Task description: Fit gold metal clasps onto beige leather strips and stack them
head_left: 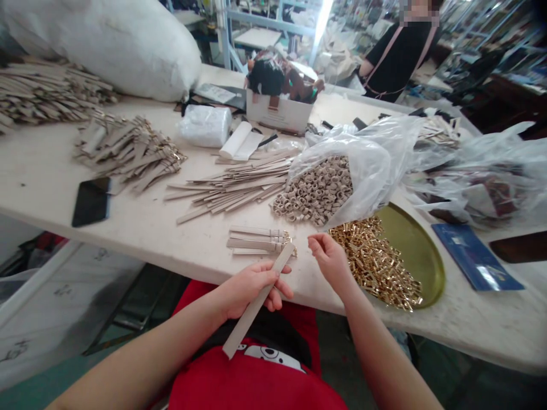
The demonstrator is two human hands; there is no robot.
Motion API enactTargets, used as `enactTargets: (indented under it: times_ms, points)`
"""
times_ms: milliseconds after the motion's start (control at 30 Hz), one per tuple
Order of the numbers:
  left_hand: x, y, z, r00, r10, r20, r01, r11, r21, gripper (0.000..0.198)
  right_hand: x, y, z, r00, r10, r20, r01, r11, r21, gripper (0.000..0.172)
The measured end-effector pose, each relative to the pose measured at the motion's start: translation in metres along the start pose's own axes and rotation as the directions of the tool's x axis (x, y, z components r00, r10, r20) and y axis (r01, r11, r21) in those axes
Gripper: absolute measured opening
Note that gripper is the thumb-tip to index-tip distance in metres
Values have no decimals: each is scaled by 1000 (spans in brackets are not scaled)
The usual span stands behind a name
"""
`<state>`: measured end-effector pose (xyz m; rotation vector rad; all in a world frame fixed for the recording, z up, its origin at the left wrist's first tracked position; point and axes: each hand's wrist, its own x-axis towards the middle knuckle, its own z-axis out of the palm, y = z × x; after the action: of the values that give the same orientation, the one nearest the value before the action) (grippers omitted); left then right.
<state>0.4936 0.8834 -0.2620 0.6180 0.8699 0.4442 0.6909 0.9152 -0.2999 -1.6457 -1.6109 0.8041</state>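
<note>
My left hand (256,285) is closed on a flat beige strap (249,319), pinched between thumb and fingers. The strap slants across my lap, its upper end by the table edge. My right hand (332,263) hovers just left of a heap of small gold metal fittings (380,265), fingertips curled together; whatever they may hold is too small to make out. Those fittings lie on an olive-green round tray (436,273). Beyond my hands rests a small stack of straps (252,242) with gold hardware at their right ends. Small beige loops (322,191) spill from a clear plastic bag (376,165).
Loose straps (239,185) lie mid-table, with bundled straps (132,148) and a black phone (91,201) to the left. A white box (277,114) stands behind. At right are a blue packet (474,256) and a dark phone-like object (521,247). Another person (397,57) stands beyond.
</note>
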Motion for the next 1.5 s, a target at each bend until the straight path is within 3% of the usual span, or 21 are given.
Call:
enactTargets:
  times_ms: [100,200,300,400,567,667,733,833,900,1000,1067,1167,1233,1300,1500]
  points:
    - [0,6,2,997,19,-74,-23,998,-63,29,40,7,-2,989,-149,-24,132,933,-336,21]
    - [0,8,3,996,19,-89,-28,995,-101,28,68,5,13,987,-156,46,153,794,-589,23]
    - [-1,7,1,996,5,-88,-17,991,-134,27,73,4,28,990,-114,83,137,643,-754,22]
    - [-3,7,-3,997,-4,-83,-8,989,-149,27,63,10,30,986,-135,99,162,620,-767,21]
    - [-1,5,-7,999,-8,-51,0,987,-161,26,35,28,12,985,-171,-25,136,858,-495,24]
    - [0,2,-8,1000,4,-15,-6,988,-153,25,15,29,8,996,37,-86,-42,997,-61,23]
    - [0,1,-8,1000,9,6,-8,990,-142,26,1,23,10,972,233,10,-223,912,344,24]
    - [-1,-1,-9,1000,9,25,-6,992,-124,29,-16,8,15,904,349,247,-414,573,707,24]
    - [-1,-2,-9,999,0,46,5,994,-108,31,-24,-1,17,876,362,318,-459,428,778,25]
    - [0,-4,-8,1000,25,13,-25,1000,-11,39,-32,-13,19,860,387,333,-456,290,841,24]
    - [2,-5,-8,989,131,-72,-118,980,160,39,-35,-18,21,844,401,357,-462,203,863,27]
    - [3,-6,-9,924,354,-145,-247,842,480,31,-41,-22,23,820,400,408,-493,135,859,32]
    - [2,-6,-8,880,453,-142,-270,723,635,28,-44,-21,25,816,400,418,-508,148,849,28]
    - [0,-6,-8,863,490,-121,-250,624,740,25,-46,-18,27,823,412,391,-500,198,843,25]
    - [-4,-5,-5,905,424,-34,-187,468,864,27,-51,-10,27,884,358,301,-449,469,760,26]
